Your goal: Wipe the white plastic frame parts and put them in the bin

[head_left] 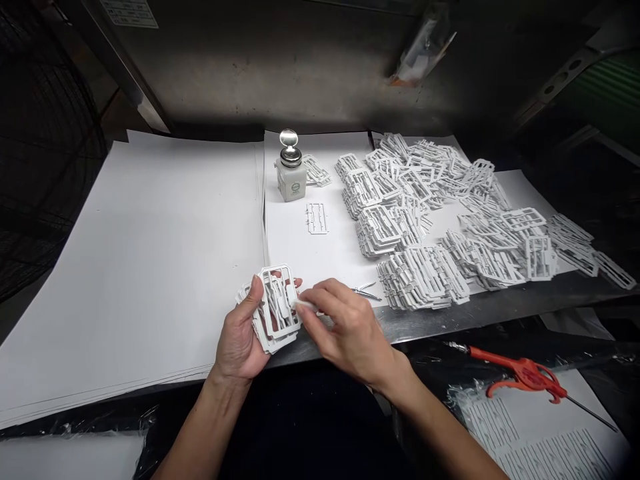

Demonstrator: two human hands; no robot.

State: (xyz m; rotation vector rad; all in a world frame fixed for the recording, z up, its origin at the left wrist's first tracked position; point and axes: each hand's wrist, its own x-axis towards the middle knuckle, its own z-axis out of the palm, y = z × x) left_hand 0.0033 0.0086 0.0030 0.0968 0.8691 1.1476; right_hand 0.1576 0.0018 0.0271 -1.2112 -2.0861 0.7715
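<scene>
A small stack of white plastic frames (281, 331) rests in my left hand (243, 337), its thumb pressed on the near-left rim and fingertips showing behind the far side. The top frame has rounded corners and thin bars across its opening. Between the thumb and fingers of my right hand (345, 327) is a small white pad (306, 305), held against the right edge of the top frame; its exact material I cannot make out. Metal tweezers (367, 292) lie on the paper just beyond the right hand, partly hidden by it.
A dispenser bottle (292, 179) with its metal lid raised stands behind my hands, a few frames beside it. One single frame (317, 219) lies nearer. Piles of frames (423, 277) cover the right side. A red air gun (525, 375) lies at the lower right. White paper (150, 267) covers the left.
</scene>
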